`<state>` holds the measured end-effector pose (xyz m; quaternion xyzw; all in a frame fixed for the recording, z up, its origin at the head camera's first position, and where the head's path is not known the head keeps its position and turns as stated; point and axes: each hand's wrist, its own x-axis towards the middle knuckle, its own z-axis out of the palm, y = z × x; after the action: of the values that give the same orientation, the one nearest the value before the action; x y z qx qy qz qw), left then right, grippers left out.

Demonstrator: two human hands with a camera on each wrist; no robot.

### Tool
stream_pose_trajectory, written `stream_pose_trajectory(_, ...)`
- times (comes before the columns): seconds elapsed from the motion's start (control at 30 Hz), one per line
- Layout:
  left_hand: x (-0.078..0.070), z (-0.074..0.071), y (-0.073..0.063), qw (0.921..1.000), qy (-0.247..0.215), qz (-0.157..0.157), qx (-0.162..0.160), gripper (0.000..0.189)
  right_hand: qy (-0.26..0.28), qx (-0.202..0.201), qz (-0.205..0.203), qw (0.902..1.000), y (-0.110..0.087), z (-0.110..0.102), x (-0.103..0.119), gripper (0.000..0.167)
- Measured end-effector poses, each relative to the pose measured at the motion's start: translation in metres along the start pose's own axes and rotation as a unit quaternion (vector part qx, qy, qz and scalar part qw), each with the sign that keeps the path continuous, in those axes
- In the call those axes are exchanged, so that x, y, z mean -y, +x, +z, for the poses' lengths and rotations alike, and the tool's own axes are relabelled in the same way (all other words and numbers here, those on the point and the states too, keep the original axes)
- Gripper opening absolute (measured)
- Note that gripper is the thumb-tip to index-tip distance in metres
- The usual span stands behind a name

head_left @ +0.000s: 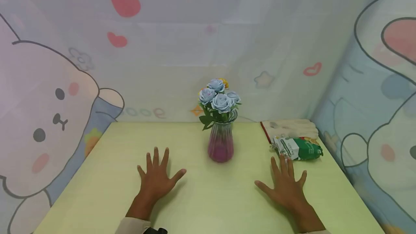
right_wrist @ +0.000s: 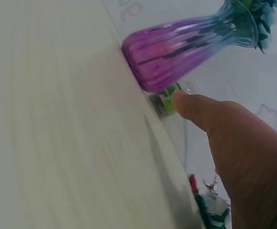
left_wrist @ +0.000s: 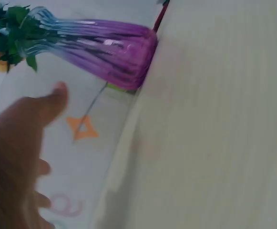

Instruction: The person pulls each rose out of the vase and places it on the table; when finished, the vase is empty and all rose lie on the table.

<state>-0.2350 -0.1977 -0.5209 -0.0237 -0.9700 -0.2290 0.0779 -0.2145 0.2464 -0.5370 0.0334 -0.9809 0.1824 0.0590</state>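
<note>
Backdrop (head_left: 182,51) with printed cartoon animals and hearts runs behind the table (head_left: 208,205) and along both sides, tabletop pale yellow. Vase (head_left: 221,143) stands upright near the middle of the back edge, pink-purple low down, bluish at the neck; light blue roses (head_left: 222,103) and dark green leaves fill it, a bit of yellow bloom behind. Left hand (head_left: 157,181) is over the table between left edge and vase: grip wide, fingers spread, pale sleeve at the wrist. Right hand (head_left: 287,190) is between vase and right edge: grip also wide, nothing held, thumb out toward the vase side. Pale pouch (head_left: 297,128) with red trim lies at the back right corner. Green-and-white packet (head_left: 307,150) is just in front of it near the right edge; right fingertips overlap it in head view, can't tell if touching. Small green item (right_wrist: 166,101) shows past the vase base, mostly hidden, can't tell what
</note>
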Motion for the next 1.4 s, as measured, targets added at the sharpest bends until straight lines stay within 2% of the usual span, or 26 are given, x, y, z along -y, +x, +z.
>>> stream_pose_trajectory(0.07, -0.003, 0.009, 0.008, 0.9964, -0.074, 0.032, -0.027, 0.097, 0.009, -0.006, -0.01, 0.9999, 0.004, 0.003, 0.003, 0.113)
stream_pose_trajectory(0.1, -0.005, 0.014, 0.012, 0.9918, -0.112, 0.047, -0.041, 0.093, 0.013, -0.012, -0.015, 0.9997, 0.006, 0.004, 0.005, 0.112)
stream_pose_trajectory(0.2, -0.009, 0.025, 0.025, 0.9708, -0.208, 0.087, -0.082, 0.08, 0.018, -0.029, -0.032, 0.9989, 0.012, 0.009, 0.011, 0.108)
stream_pose_trajectory(0.3, -0.014, 0.03, 0.036, 0.9539, -0.26, 0.105, -0.106, 0.073, 0.024, -0.056, -0.054, 0.9967, 0.019, 0.016, 0.018, 0.105)
stream_pose_trajectory(0.4, -0.021, 0.032, 0.044, 0.9429, -0.29, 0.12, -0.111, 0.072, 0.045, -0.073, -0.075, 0.9935, 0.026, 0.025, 0.026, 0.103)
stream_pose_trajectory(0.47, -0.027, 0.032, 0.05, 0.9389, -0.301, 0.128, -0.109, 0.073, 0.065, -0.076, -0.089, 0.9909, 0.034, 0.031, 0.033, 0.102)
stream_pose_trajectory(0.67, -0.052, 0.034, 0.06, 0.9239, -0.34, 0.148, -0.096, 0.072, 0.13, -0.063, -0.114, 0.9829, 0.059, 0.047, 0.053, 0.105)
stream_pose_trajectory(0.77, -0.062, 0.034, 0.06, 0.9191, -0.355, 0.143, -0.094, 0.071, 0.152, -0.044, -0.113, 0.981, 0.07, 0.054, 0.065, 0.107)
stream_pose_trajectory(0.9, -0.071, 0.035, 0.062, 0.9164, -0.358, 0.145, -0.104, 0.066, 0.173, -0.019, -0.1, 0.9796, 0.081, 0.061, 0.074, 0.109)
stream_pose_trajectory(1.0, -0.078, 0.037, 0.067, 0.9099, -0.373, 0.145, -0.109, 0.063, 0.192, -0.003, -0.087, 0.9775, 0.087, 0.064, 0.077, 0.109)
stream_pose_trajectory(1.17, -0.089, 0.029, 0.074, 0.8921, -0.419, 0.135, -0.101, 0.054, 0.204, 0.008, -0.077, 0.9759, 0.093, 0.066, 0.08, 0.103)
stream_pose_trajectory(1.4, -0.106, 0.008, 0.079, 0.8525, -0.496, 0.139, -0.089, 0.053, 0.177, 0.008, -0.084, 0.9806, 0.098, 0.069, 0.079, 0.092)
